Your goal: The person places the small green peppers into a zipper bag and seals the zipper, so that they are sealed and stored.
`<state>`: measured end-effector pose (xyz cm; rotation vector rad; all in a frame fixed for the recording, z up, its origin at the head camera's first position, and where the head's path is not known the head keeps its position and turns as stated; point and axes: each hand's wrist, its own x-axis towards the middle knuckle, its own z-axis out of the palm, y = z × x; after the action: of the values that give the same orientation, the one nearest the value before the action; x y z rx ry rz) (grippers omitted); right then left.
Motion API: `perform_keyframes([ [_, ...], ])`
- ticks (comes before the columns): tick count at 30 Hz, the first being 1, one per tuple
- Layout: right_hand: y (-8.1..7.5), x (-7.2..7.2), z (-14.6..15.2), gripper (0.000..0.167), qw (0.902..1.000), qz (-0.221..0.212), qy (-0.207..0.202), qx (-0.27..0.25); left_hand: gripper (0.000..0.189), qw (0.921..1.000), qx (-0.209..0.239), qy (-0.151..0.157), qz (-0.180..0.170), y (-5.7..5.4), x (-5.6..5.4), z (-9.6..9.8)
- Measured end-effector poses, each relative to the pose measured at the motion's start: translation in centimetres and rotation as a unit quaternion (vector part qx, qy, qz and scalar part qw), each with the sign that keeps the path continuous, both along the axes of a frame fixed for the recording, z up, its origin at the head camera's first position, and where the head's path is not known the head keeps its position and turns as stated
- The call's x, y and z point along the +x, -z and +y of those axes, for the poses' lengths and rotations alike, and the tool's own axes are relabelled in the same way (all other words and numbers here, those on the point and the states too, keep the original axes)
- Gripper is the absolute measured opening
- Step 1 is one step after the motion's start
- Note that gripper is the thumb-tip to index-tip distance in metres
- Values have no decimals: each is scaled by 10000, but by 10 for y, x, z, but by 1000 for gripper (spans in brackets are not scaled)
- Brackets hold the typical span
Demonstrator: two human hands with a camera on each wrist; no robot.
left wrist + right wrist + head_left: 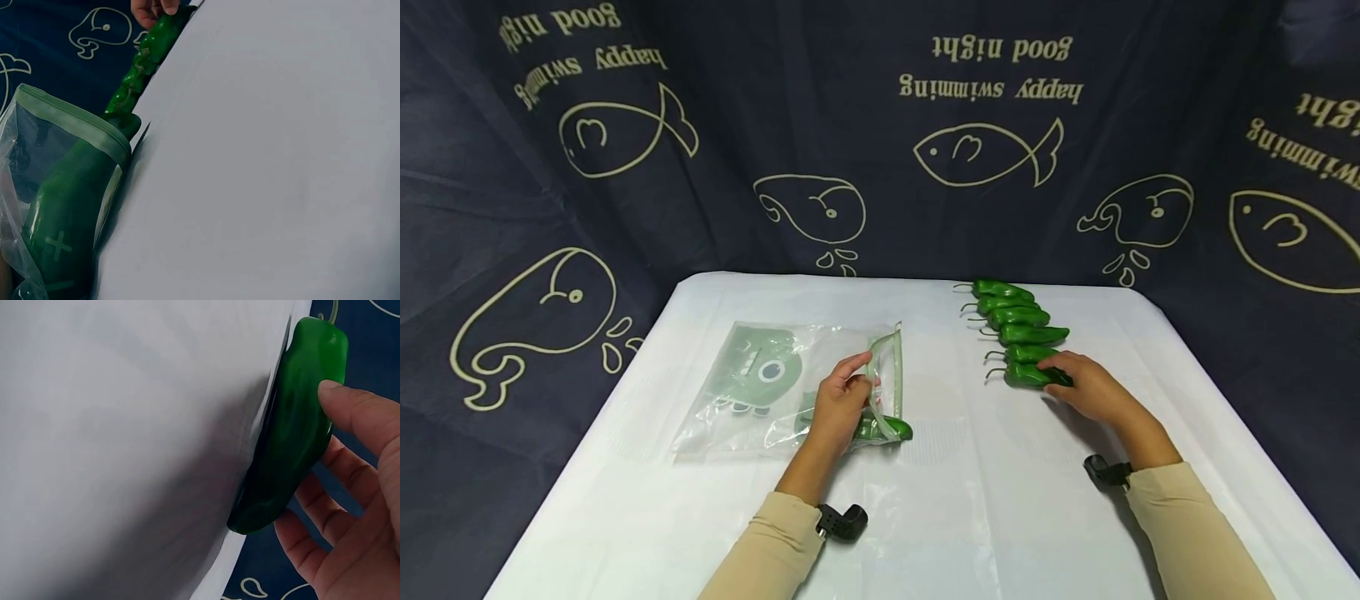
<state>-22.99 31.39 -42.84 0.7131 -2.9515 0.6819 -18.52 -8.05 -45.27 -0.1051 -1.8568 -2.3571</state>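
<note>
My left hand (838, 408) grips the upper layer of a clear zip bag (820, 350) at its green-edged mouth, which gapes toward the right. Inside lies a green pepper (868, 428), its tip poking out at the mouth's near corner. That bag's green zip strip (75, 125) also shows in the left wrist view, with the pepper behind the plastic. Over at the right, my right hand (1093, 390) pinches the nearest green pepper (1024, 375) of a row; in the right wrist view the thumb presses this pepper (300, 412) and the fingers reach along its far side.
Several more green peppers (1036, 335) lie side by side behind the pinched one, stems to the left. A green one-eyed monster is printed on the bag. The white-covered table (940, 517) ends at a dark blue curtain (880, 100) with fish drawings.
</note>
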Motion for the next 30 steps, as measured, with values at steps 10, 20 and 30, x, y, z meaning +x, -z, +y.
perform_keyframes([
  [10,1,-3,0,36,9999,-105,-38,-33,45,9998,-197,-33,69,0,-1,0],
  [20,3,-4,0,35,9998,-119,-152,-70,45,9996,-257,-47,54,-1,-1,-1],
  [30,0,0,-5,32,9993,-178,-133,-287,45,9996,-287,-82,20,0,-1,-1],
])
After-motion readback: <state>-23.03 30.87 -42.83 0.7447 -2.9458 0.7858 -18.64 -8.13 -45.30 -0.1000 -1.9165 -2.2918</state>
